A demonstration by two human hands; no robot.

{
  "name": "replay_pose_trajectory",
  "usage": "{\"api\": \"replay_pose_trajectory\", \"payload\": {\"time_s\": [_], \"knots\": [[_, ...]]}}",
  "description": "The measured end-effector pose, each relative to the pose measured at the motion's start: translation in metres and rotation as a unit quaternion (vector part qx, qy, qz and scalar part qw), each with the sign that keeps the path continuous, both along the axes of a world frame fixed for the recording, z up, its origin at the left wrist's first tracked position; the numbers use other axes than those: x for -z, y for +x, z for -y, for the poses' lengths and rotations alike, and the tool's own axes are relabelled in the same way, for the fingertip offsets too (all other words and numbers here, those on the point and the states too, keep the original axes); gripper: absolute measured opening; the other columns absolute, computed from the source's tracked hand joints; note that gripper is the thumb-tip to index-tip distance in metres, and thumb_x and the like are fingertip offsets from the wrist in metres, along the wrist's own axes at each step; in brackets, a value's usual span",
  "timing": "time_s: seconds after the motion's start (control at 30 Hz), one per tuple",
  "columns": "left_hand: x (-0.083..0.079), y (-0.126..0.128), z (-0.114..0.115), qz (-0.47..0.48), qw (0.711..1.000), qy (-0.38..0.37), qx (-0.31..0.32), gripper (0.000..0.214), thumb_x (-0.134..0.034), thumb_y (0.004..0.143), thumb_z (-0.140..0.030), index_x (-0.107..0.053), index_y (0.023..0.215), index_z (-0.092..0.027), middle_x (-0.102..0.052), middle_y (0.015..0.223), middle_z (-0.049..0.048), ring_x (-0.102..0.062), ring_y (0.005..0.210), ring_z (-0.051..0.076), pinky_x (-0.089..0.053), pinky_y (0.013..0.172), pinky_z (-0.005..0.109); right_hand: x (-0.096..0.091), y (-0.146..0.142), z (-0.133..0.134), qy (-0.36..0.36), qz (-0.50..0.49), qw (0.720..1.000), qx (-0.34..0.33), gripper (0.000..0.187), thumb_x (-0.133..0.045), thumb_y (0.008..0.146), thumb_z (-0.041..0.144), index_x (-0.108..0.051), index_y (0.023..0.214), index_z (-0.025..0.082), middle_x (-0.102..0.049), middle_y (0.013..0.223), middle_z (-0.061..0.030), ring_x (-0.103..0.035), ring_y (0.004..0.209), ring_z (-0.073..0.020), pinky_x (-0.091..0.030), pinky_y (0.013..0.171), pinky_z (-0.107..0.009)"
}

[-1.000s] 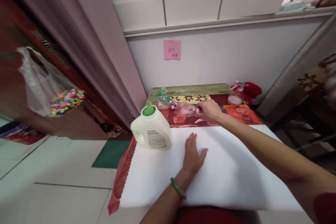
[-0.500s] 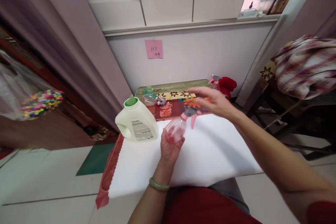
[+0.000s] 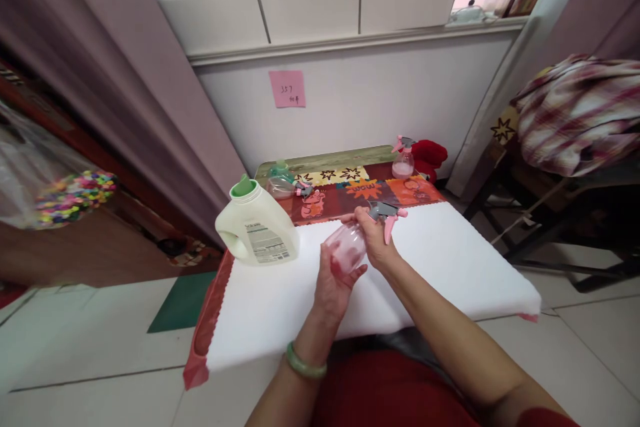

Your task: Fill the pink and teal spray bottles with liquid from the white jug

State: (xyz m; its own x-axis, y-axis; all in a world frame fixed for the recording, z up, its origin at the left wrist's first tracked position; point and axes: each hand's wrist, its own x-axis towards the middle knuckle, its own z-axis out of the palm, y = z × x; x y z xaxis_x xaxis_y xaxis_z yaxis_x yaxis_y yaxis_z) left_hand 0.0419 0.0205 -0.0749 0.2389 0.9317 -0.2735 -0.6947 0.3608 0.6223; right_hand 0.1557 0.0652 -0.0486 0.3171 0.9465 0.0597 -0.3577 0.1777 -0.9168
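Observation:
A clear pink spray bottle (image 3: 347, 247) with a grey and pink trigger head (image 3: 386, 212) is held tilted above the white table cover, its head pointing right. My left hand (image 3: 336, 283) cups the body near its base, fingers around it. My right hand (image 3: 374, 237) is closed around the neck, just below the trigger head. To the left stands a large cream-coloured jug (image 3: 260, 230) with a green cap and a printed label.
A second pink spray bottle (image 3: 403, 163) stands at the back right beside a red cloth-like item (image 3: 430, 159). Lying at the back left is a clear bottle (image 3: 281, 183) with a green base. A pink note (image 3: 287, 89) hangs on the wall.
My right hand has come down from above the table and closed around the bottle's neck. The bottle has shifted slightly right and tilted further over. My left hand keeps its hold.

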Motion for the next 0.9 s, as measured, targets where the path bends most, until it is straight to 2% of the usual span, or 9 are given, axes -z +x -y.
{"api": "replay_pose_trajectory", "payload": {"time_s": [0.1, 0.17, 0.3, 0.43, 0.5, 0.57, 0.77, 0.83, 0.9], "knots": [[0.012, -0.008, 0.002, -0.255, 0.926, 0.244, -0.134, 0.111, -0.085, 0.061, -0.067, -0.033, 0.151, -0.027, -0.042, 0.156, 0.0203, -0.049, 0.139, 0.038, -0.051, 0.103, 0.053, -0.011, -0.001, -0.009, -0.032, -0.077, 0.996, 0.023, 0.047, -0.073, 0.076, 0.069, -0.064, 0.073, 0.023, -0.077, 0.077, -0.005, -0.074, 0.081, -0.0267, -0.058, 0.077, -0.039], [0.02, -0.019, -0.002, -0.455, 0.775, 0.39, -0.2, 0.117, -0.092, 0.056, -0.059, -0.033, 0.151, -0.027, -0.03, 0.161, 0.0228, -0.035, 0.148, 0.043, -0.037, 0.115, 0.062, -0.017, -0.001, -0.011, -0.047, -0.121, 0.991, 0.04, 0.045, -0.077, 0.073, 0.066, -0.063, 0.075, 0.023, -0.077, 0.076, -0.0038, -0.073, 0.079, -0.026, -0.058, 0.074, -0.038], [0.022, -0.036, -0.015, -0.639, 0.494, 0.556, -0.196, 0.052, -0.076, 0.085, -0.033, -0.055, 0.133, -0.031, -0.042, 0.153, 0.0168, -0.036, 0.148, 0.041, -0.029, 0.116, 0.069, -0.028, -0.003, -0.005, -0.077, -0.171, 0.982, 0.028, 0.045, -0.081, 0.071, 0.062, -0.056, 0.069, 0.024, -0.077, 0.075, -0.0029, -0.073, 0.078, -0.0248, -0.057, 0.072, -0.037], [0.012, -0.031, -0.018, -0.625, 0.38, 0.635, -0.249, 0.064, -0.07, 0.087, -0.018, -0.046, 0.146, -0.031, -0.04, 0.153, 0.0187, -0.04, 0.145, 0.038, -0.044, 0.11, 0.058, -0.036, -0.002, 0.008, -0.074, -0.172, 0.981, 0.046, 0.053, -0.074, 0.075, 0.07, -0.051, 0.061, 0.024, -0.076, 0.073, -0.0033, -0.073, 0.08, -0.0243, -0.055, 0.074, -0.036], [0.008, -0.026, -0.015, -0.616, 0.389, 0.635, -0.257, 0.072, -0.072, 0.084, -0.02, -0.042, 0.149, -0.027, -0.044, 0.148, 0.0208, -0.046, 0.139, 0.037, -0.047, 0.107, 0.056, -0.039, 0.001, 0.014, -0.058, -0.167, 0.983, 0.043, 0.053, -0.076, 0.074, 0.067, -0.049, 0.057, 0.024, -0.076, 0.073, -0.0035, -0.072, 0.079, -0.0229, -0.053, 0.074, -0.033], [0.006, -0.021, -0.01, -0.605, 0.448, 0.608, -0.25, 0.081, -0.078, 0.078, -0.024, -0.04, 0.149, -0.024, -0.05, 0.14, 0.021, -0.053, 0.131, 0.037, -0.049, 0.104, 0.056, -0.042, 0.006, 0.018, -0.047, -0.16, 0.986, 0.016, 0.052, -0.08, 0.073, 0.061, -0.049, 0.055, 0.023, -0.076, 0.073, -0.0033, -0.07, 0.076, -0.0212, -0.051, 0.073, -0.031], [-0.002, -0.016, -0.001, -0.293, 0.89, 0.346, 0.035, 0.082, -0.088, 0.064, -0.034, -0.039, 0.13, -0.029, -0.065, 0.119, 0.0099, -0.069, 0.101, 0.027, -0.057, 0.087, 0.044, -0.045, 0.028, 0.025, -0.004, -0.108, 0.988, -0.108, 0.048, -0.081, 0.074, 0.057, -0.054, 0.056, 0.022, -0.077, 0.076, -0.0041, -0.068, 0.08, -0.0209, -0.05, 0.078, -0.032], [-0.004, -0.016, 0.0, -0.125, 0.951, 0.236, 0.158, 0.067, -0.083, 0.069, -0.045, -0.047, 0.122, -0.025, -0.07, 0.111, 0.0102, -0.071, 0.091, 0.027, -0.058, 0.078, 0.041, -0.045, 0.032, 0.027, 0.01, -0.097, 0.983, -0.154, 0.046, -0.078, 0.077, 0.056, -0.054, 0.058, 0.022, -0.078, 0.078, -0.0044, -0.067, 0.079, -0.0204, -0.05, 0.077, -0.032], [-0.001, -0.014, 0.001, 0.01, 0.955, 0.135, 0.265, 0.064, -0.07, 0.074, -0.066, -0.056, 0.116, -0.019, -0.072, 0.104, 0.0149, -0.073, 0.08, 0.028, -0.057, 0.062, 0.036, -0.045, 0.034, 0.028, 0.017, -0.094, 0.975, -0.199, 0.047, -0.075, 0.079, 0.057, -0.053, 0.057, 0.022, -0.078, 0.08, -0.0051, -0.066, 0.074, -0.0194, -0.05, 0.074, -0.032]]}}
